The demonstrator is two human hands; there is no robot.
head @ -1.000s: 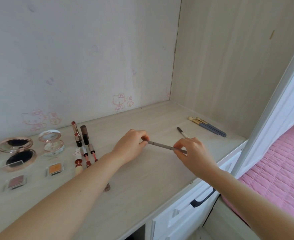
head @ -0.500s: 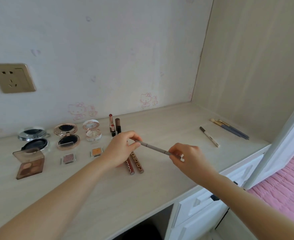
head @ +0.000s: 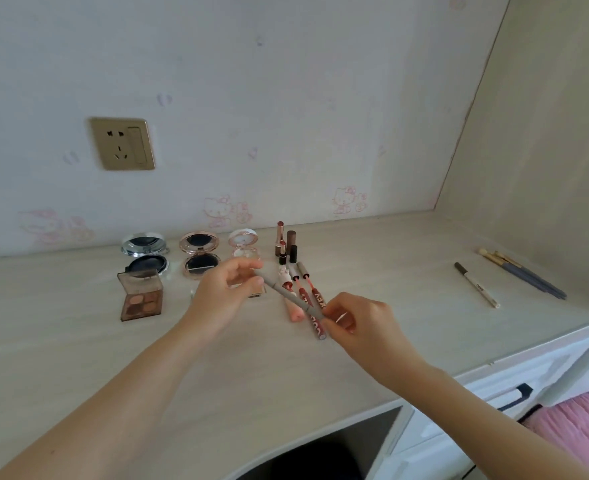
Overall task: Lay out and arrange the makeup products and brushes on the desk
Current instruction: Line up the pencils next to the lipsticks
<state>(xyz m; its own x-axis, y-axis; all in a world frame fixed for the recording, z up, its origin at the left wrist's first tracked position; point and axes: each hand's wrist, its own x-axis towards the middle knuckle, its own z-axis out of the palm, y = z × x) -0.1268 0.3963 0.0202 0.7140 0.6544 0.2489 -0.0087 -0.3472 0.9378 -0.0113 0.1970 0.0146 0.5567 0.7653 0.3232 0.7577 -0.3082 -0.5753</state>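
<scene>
Fingers of left hand [head: 222, 299] and right hand [head: 357, 322] pinch opposite ends of grey pencil [head: 287, 295], frame centre, above desk [head: 372, 271].

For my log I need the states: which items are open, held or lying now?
grey pencil: held at both ends
left grip: pinching grey pencil
right grip: pinching grey pencil
silver compact: open
rose-gold compact: open
eyeshadow palette: open
white pen: lying on desk
brushes: lying together on desk
</scene>
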